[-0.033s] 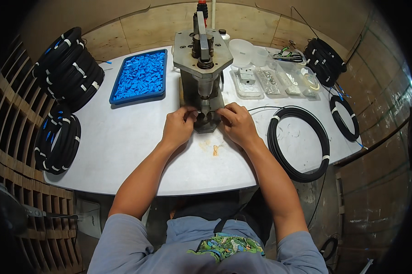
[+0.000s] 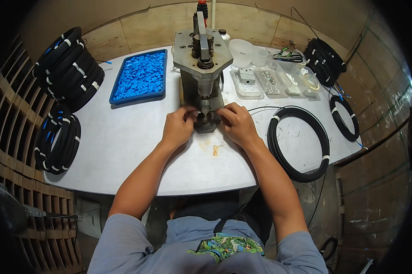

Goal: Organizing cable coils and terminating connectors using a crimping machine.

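A grey metal press [image 2: 203, 68] stands in front of me at the far middle of the white table, its ram pointing down at a small base. Both my hands are at that base, one on each side. My left hand [image 2: 178, 127] has its fingers pinched together at the left; whatever lies between the fingertips is too small to make out. On the right, my right hand [image 2: 238, 122] pinches a thin black cable [image 2: 260, 108] close under the ram. This cable leads off to a black cable coil [image 2: 273, 144] bound with white tape. The cable's end is hidden.
Left of the press lies a blue tray [image 2: 137, 101] full of small blue pieces [image 2: 139, 75]. Black coils [image 2: 62, 68] are stacked at the left edge, another bundle [image 2: 71, 146] nearer. Clear containers [image 2: 272, 84], more coils [image 2: 324, 61] and a small coil [image 2: 346, 123] occupy the right.
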The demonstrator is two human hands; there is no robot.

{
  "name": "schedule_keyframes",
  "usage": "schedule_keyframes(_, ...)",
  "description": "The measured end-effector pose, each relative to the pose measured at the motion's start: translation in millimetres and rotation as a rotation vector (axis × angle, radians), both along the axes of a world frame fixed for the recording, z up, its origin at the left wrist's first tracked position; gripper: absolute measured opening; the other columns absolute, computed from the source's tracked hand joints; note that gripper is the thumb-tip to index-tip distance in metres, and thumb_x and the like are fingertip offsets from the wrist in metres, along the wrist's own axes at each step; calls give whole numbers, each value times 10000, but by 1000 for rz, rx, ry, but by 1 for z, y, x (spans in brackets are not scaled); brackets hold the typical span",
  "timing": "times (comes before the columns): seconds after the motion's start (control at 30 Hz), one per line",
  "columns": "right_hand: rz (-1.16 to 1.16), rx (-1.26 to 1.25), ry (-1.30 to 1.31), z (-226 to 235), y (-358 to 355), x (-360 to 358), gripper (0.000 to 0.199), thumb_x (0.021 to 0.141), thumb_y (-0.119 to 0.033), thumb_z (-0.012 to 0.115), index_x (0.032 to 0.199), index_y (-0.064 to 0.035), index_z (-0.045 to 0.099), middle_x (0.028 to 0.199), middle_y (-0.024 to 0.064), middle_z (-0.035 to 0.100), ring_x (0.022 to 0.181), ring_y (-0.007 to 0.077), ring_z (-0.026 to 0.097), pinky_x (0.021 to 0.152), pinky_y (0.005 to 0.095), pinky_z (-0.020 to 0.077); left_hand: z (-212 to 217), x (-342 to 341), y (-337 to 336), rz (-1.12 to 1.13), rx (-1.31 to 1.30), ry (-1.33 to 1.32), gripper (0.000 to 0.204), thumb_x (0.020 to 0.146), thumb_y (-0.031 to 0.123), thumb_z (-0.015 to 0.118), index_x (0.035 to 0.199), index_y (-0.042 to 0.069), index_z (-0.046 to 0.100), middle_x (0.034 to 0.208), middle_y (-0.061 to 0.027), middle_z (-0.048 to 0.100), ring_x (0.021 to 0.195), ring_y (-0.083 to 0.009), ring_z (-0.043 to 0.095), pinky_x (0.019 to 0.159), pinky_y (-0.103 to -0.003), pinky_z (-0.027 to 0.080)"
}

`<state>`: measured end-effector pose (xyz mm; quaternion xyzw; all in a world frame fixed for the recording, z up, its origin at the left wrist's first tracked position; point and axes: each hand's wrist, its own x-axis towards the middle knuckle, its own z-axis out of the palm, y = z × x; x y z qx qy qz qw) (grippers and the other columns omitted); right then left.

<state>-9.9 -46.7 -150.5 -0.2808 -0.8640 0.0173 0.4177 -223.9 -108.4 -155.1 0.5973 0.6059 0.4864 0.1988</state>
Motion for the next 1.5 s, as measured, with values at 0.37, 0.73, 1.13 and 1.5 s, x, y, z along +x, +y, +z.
schedule_keyframes(0.37, -30, -54, -32, -3, 2, -1, 313, 720, -26, 729, 1015, -128, 736, 918, 68, 649, 845, 273, 635, 756, 396, 489, 0, -1, 0, 1, -17, 19, 203, 931, 101, 616, 1054, -32, 710, 889, -108, 754, 783, -164, 721, 700, -294, 542)
schedule_keyframes(0.73, -10, -49, -10, 1, 1, -1, 336, 706, 52, 716, 1001, -106, 735, 919, 93, 666, 813, 314, 642, 734, 402, 527, 0, -1, 1, -2, -34, 14, 199, 926, 96, 617, 1041, -37, 710, 869, -111, 752, 789, -172, 723, 716, -300, 546)
schedule_keyframes(1.13, -6, -9, -19, 1, 0, 0, 359, 698, 58, 715, 1017, -108, 732, 930, 76, 654, 827, 285, 622, 760, 380, 505, 1, 0, 1, 13, -10, 22, 192, 925, 105, 633, 1039, -24, 716, 849, -106, 751, 766, -166, 717, 711, -297, 544)
schedule_keyframes(1.5, -5, 8, -41, -3, 3, 1, 323, 701, -14, 722, 1008, -116, 717, 924, 62, 624, 890, 254, 626, 770, 380, 463, 2, 2, 0, 16, -2, -2, 219, 927, 126, 644, 1066, -23, 723, 807, -135, 742, 745, -171, 714, 700, -302, 539)
